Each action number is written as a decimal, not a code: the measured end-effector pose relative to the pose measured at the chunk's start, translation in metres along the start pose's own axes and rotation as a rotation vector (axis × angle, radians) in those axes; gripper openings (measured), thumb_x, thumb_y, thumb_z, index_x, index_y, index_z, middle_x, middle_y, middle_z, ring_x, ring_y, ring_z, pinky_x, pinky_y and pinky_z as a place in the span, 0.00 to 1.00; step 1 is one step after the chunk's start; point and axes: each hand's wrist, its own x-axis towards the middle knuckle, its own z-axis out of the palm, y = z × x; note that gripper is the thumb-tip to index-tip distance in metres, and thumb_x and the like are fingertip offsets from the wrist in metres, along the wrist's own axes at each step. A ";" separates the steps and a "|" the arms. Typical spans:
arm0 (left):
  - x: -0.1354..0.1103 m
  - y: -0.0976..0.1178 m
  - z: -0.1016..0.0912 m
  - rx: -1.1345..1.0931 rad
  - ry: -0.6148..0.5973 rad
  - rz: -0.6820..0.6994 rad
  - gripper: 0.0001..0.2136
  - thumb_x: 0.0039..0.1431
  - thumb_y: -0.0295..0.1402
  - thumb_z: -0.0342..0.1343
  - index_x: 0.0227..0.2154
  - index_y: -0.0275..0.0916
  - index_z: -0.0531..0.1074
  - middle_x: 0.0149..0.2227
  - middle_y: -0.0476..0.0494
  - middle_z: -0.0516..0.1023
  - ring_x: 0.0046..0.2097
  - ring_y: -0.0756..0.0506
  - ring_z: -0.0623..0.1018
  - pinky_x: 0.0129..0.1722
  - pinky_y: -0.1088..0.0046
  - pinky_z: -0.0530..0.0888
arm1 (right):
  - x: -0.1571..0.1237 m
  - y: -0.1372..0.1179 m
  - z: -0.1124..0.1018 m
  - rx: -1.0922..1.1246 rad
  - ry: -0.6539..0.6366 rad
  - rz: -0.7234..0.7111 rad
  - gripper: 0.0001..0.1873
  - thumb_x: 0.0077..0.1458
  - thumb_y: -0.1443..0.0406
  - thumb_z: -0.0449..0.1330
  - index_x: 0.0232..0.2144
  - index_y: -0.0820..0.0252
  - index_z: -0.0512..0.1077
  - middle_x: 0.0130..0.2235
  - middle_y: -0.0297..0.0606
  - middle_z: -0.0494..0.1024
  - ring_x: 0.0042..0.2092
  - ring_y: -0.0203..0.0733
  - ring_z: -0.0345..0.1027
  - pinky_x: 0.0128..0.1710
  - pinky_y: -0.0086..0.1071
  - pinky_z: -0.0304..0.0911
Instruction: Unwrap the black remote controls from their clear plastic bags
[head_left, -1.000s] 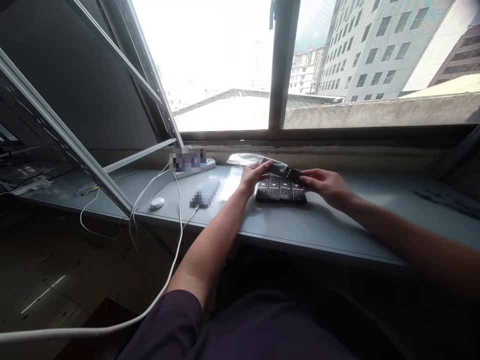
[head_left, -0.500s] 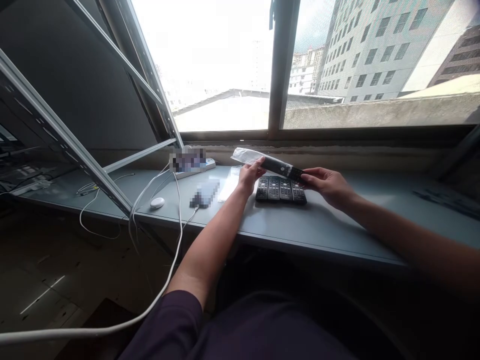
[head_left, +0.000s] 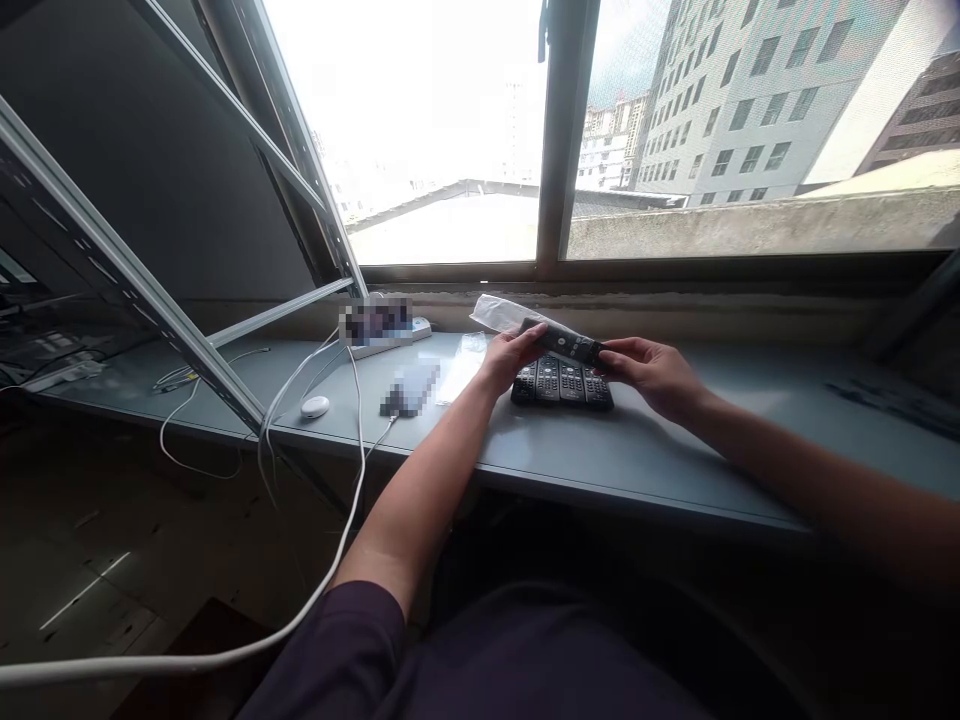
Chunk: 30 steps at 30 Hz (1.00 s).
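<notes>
A black remote control (head_left: 566, 343) is held tilted above the table, most of it inside a clear plastic sleeve (head_left: 498, 312). My left hand (head_left: 510, 360) pinches the sleeve and remote near the far end, where the sleeve's slack part sticks out to the upper left. At the other end, my right hand (head_left: 651, 375) grips the remote's near tip between thumb and fingers. Below them several black remotes (head_left: 561, 385) lie side by side in a row, partly hidden by the held one. Flat clear plastic sleeves (head_left: 461, 370) lie left of that row.
The grey table (head_left: 675, 470) runs along the window. To the left are a round white object (head_left: 315, 407), a blurred-out device (head_left: 409, 390) on a cable, and a power strip (head_left: 420, 328). A white cable (head_left: 352, 520) hangs over the front edge beside a metal frame (head_left: 135, 270).
The sleeve now covers more of the remote, towards my right hand. My left hand has shifted slightly right along it; my right hand has hardly moved.
</notes>
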 end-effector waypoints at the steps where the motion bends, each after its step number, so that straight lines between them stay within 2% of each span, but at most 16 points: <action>1: 0.001 0.000 -0.001 -0.003 0.015 0.000 0.11 0.66 0.34 0.77 0.46 0.34 0.87 0.47 0.36 0.90 0.52 0.41 0.90 0.73 0.53 0.80 | 0.000 0.000 0.000 -0.002 -0.002 -0.001 0.17 0.53 0.55 0.87 0.42 0.50 0.90 0.46 0.39 0.93 0.42 0.50 0.90 0.57 0.49 0.89; 4: 0.006 0.002 -0.005 -0.062 0.122 0.032 0.12 0.66 0.36 0.77 0.46 0.36 0.86 0.45 0.38 0.91 0.52 0.42 0.90 0.69 0.56 0.82 | 0.003 0.002 -0.002 -0.016 -0.003 -0.013 0.16 0.56 0.55 0.86 0.43 0.49 0.90 0.46 0.40 0.93 0.42 0.52 0.90 0.60 0.53 0.88; 8: 0.013 0.002 -0.011 -0.174 0.238 0.118 0.10 0.66 0.31 0.76 0.48 0.36 0.87 0.45 0.40 0.91 0.53 0.44 0.90 0.65 0.63 0.84 | 0.005 0.004 -0.005 -0.034 0.014 -0.028 0.15 0.58 0.54 0.84 0.43 0.49 0.88 0.46 0.41 0.92 0.42 0.55 0.91 0.61 0.57 0.87; 11: 0.013 0.001 -0.010 -0.187 0.229 0.123 0.08 0.66 0.27 0.75 0.47 0.35 0.87 0.44 0.40 0.91 0.50 0.45 0.90 0.63 0.64 0.84 | 0.005 0.005 -0.005 -0.037 0.014 -0.025 0.16 0.56 0.53 0.85 0.43 0.48 0.88 0.45 0.41 0.93 0.43 0.56 0.91 0.61 0.58 0.87; 16: 0.009 -0.001 -0.007 -0.123 0.154 0.090 0.13 0.60 0.30 0.81 0.46 0.37 0.89 0.46 0.41 0.92 0.53 0.43 0.91 0.64 0.63 0.84 | 0.003 0.003 -0.003 -0.037 0.008 -0.022 0.20 0.53 0.50 0.86 0.42 0.47 0.89 0.46 0.39 0.93 0.44 0.56 0.90 0.63 0.59 0.85; 20: 0.006 -0.003 -0.004 -0.101 0.118 0.064 0.14 0.56 0.30 0.83 0.43 0.36 0.88 0.43 0.42 0.91 0.49 0.44 0.91 0.63 0.63 0.85 | 0.002 0.004 -0.001 -0.032 0.007 -0.017 0.16 0.55 0.53 0.85 0.42 0.49 0.88 0.46 0.41 0.93 0.44 0.55 0.91 0.61 0.57 0.87; 23: 0.006 -0.002 -0.002 -0.114 0.149 0.042 0.13 0.56 0.29 0.84 0.40 0.35 0.87 0.41 0.42 0.91 0.47 0.44 0.91 0.62 0.63 0.86 | 0.003 0.005 0.000 -0.022 0.011 -0.012 0.13 0.59 0.56 0.83 0.43 0.50 0.88 0.46 0.42 0.92 0.44 0.55 0.91 0.58 0.54 0.89; 26: 0.008 0.001 -0.003 -0.168 0.228 0.065 0.11 0.60 0.26 0.81 0.42 0.35 0.86 0.42 0.41 0.91 0.49 0.43 0.91 0.62 0.62 0.86 | 0.004 0.005 0.001 0.018 0.021 -0.013 0.11 0.64 0.58 0.80 0.45 0.52 0.87 0.47 0.43 0.92 0.46 0.55 0.91 0.59 0.53 0.88; 30: 0.010 0.005 -0.005 -0.232 0.341 0.112 0.08 0.67 0.24 0.75 0.45 0.35 0.85 0.42 0.42 0.91 0.52 0.43 0.91 0.63 0.63 0.85 | 0.004 0.002 0.001 0.046 0.007 0.003 0.07 0.68 0.61 0.77 0.47 0.54 0.87 0.54 0.46 0.91 0.52 0.56 0.91 0.62 0.54 0.87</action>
